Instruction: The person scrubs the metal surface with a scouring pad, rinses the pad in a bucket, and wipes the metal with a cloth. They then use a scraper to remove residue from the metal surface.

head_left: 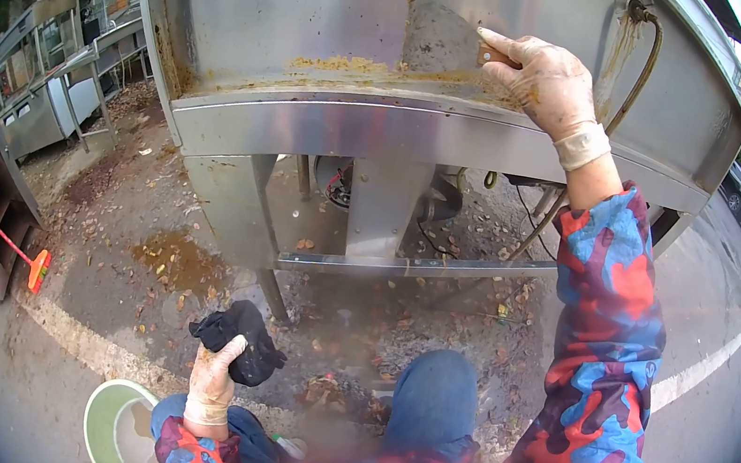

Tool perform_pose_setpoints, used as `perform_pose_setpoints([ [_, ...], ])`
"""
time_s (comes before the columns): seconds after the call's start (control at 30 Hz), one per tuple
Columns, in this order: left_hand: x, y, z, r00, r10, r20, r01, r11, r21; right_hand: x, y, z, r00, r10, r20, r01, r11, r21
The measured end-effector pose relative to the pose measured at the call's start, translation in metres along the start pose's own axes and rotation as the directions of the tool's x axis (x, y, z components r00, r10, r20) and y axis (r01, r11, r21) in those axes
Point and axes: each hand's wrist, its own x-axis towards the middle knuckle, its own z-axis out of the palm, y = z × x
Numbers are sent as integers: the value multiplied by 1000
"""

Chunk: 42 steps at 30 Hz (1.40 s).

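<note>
In its thin, stained glove, my right hand (pixel 548 81) grips the wooden handle of a wide metal scraper (pixel 440 40). The scraper's blade lies against the upright steel panel (pixel 270 0), just above a band of yellow-brown grime (pixel 346 65). My left hand (pixel 212 385), also gloved, is closed on a black cloth (pixel 243 342) low at the left, near my knee and away from the panel.
A green bucket (pixel 99 425) with murky liquid stands at the lower left. A hose (pixel 643 76) hangs down the panel's right side. Beneath are steel legs and a crossbar (pixel 422 267). An orange-headed tool (pixel 38 270) leans at the left. Wet, leaf-strewn ground lies below.
</note>
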Motion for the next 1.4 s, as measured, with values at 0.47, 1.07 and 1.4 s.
perform_pose_setpoints([
  [0.47, -1, 7, 7, 1000, -11, -2, 11, 1000, 7, 2, -27, 9, 1000, 8, -2, -8, 997, -71],
  [1.07, -2, 1, -2, 1000, 6, -6, -6, 1000, -20, 0, -27, 11, 999, -35, 0, 35, 999, 1],
  [1.4, -3, 1, -1, 1000, -6, 1, 6, 999, -35, 3, -31, 11, 996, -78, -31, 76, 996, -55],
])
